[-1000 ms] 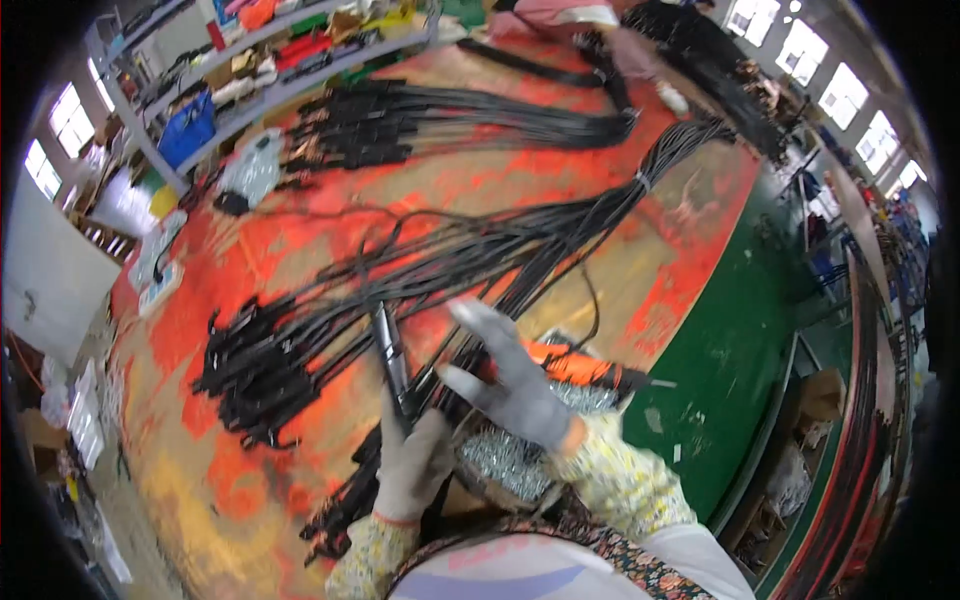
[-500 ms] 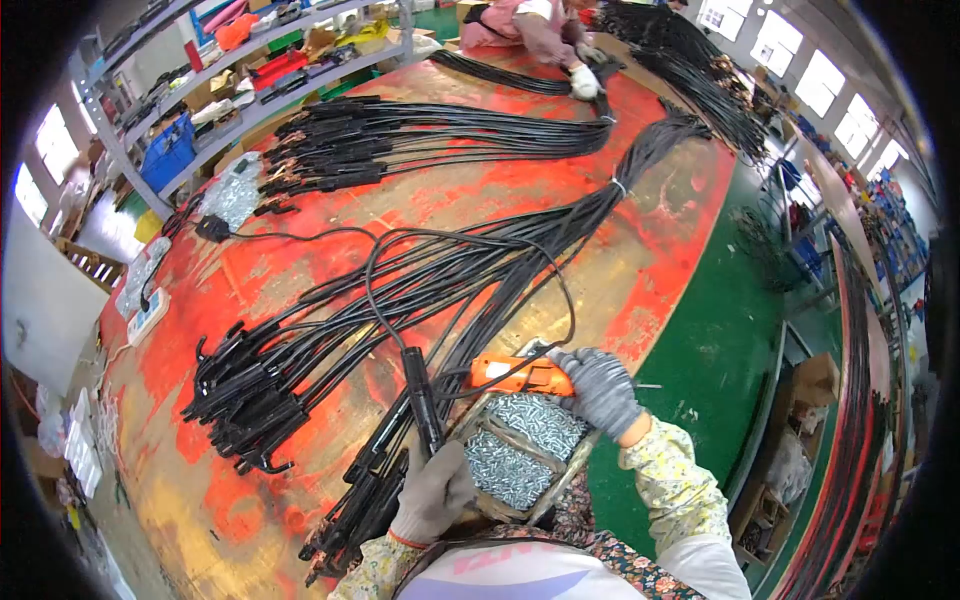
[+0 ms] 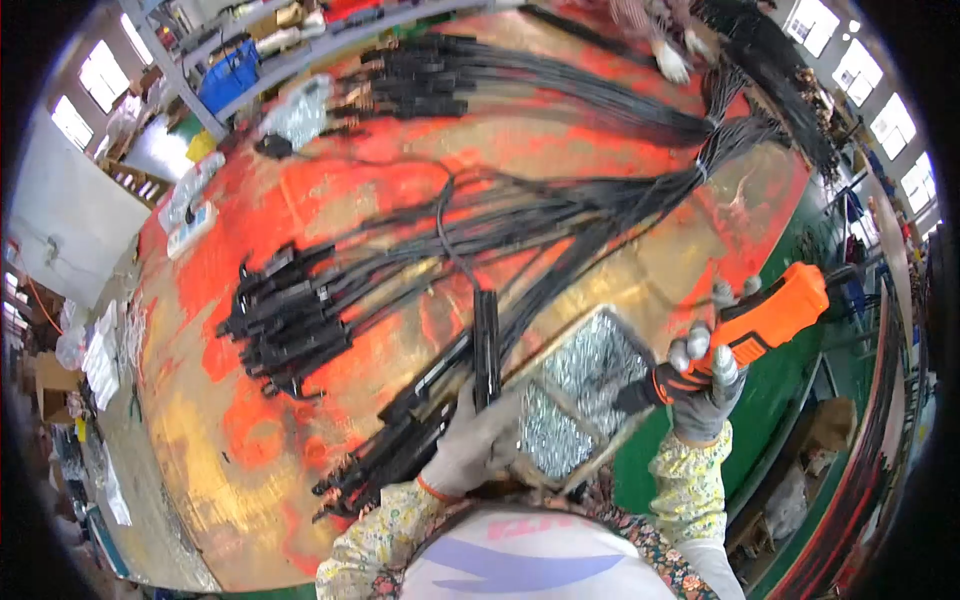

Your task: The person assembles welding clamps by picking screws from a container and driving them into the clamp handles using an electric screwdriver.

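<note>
My gloved left hand is closed around the lower end of a black cable handle, which stands nearly upright with its cable leaving the top. Beside it is a two-part tray of small silver screws. In my gloved right hand is an orange electric screwdriver, its dark front end pointing down-left over the tray's right side. The fingers wrap its body; the tip is blurred against the screws. More black cable handles lie left of my left hand.
Tied bundles of black cables spread over the red, worn table. A co-worker's gloved hand is at the far edge. Shelving with a blue bin stands back left. A white power strip lies at the left edge.
My right hand has lifted the orange screwdriver from behind the tray and moved it right, its front end now pointing down-left. My left hand still holds the black handle. The view has shifted.
</note>
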### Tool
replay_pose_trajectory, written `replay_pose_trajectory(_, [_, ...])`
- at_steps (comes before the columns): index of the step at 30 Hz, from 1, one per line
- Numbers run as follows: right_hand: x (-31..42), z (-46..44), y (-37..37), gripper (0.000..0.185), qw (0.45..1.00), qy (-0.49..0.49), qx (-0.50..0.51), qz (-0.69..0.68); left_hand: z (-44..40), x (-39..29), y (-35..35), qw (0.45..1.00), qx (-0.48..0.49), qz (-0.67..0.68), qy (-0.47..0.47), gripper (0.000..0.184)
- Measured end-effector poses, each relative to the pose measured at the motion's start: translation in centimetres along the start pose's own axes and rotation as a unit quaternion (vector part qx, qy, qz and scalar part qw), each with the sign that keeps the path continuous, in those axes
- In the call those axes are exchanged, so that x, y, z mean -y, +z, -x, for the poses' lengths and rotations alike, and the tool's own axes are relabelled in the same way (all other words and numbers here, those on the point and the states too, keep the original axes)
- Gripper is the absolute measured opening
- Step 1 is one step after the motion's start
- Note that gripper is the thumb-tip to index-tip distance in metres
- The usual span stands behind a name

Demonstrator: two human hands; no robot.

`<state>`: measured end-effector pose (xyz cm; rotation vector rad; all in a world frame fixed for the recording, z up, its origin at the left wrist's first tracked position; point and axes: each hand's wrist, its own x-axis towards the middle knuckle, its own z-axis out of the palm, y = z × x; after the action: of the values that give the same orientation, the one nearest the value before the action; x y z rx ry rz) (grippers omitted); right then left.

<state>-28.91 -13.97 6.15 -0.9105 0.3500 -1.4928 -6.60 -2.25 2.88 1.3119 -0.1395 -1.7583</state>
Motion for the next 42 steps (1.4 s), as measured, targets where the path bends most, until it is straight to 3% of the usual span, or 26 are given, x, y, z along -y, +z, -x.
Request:
replay_pose_trajectory(1, [-0.3,0.4,-1.0,0.073,0.998,0.041,0.036,-0.033,-0.4,0.2,-0.4,1.0,0.017,-0.014,0.014,0.008])
replay_pose_trajectory(3, [-0.6,1.6,-2.3,0.069,0.994,0.096,0.039,-0.045,-1.8,1.7,-1.6,0.995,0.043,-0.008,0.09,0.016])
replay_pose_trajectory(5, [-1.0,1.4,0.5,0.061,0.999,0.05,-0.019,0.009,-2.5,2.6,-2.8,0.99,0.083,0.1,0.064,0.009])
replay_pose_trajectory(7, [-1.6,1.3,-0.2,0.06,0.999,0.012,0.018,0.048,-2.9,2.9,-3.2,0.983,0.086,0.152,0.055,0.013])
replay_pose_trajectory(9, [-1.8,1.9,-0.8,0.06,0.999,0.027,0.033,0.029,-2.5,2.0,-2.2,0.991,0.028,0.103,0.078,0.025])
replay_pose_trajectory(15, [-2.7,3.8,-1.2,0.06,0.998,0.043,0.022,0.042,-2.2,0.9,-2.4,0.999,0.013,0.03,0.037,0.078])
replay_pose_trajectory(18, [-3.3,4.2,-1.3,0.06,0.998,0.033,0.01,0.055,-2.1,0.8,-2.1,0.999,-0.021,-0.001,0.03,0.081])
replay_pose_trajectory(32, [-4.4,5.2,-0.6,0.059,0.99,-0.008,-0.021,0.14,-2.4,1.4,-2.4,0.999,-0.003,0.015,0.046,0.09])
replay_pose_trajectory(33, [-4.3,4.9,-1.3,0.056,0.996,0.005,0.036,0.08,-2.4,1.5,-2.3,0.999,-0.011,0.016,0.051,0.09])
replay_pose_trajectory(42, [-0.9,3.5,0.5,0.042,0.998,0.046,0.026,-0.029,-2.2,1.8,-1.3,0.995,-0.037,-0.005,0.095,0.088])
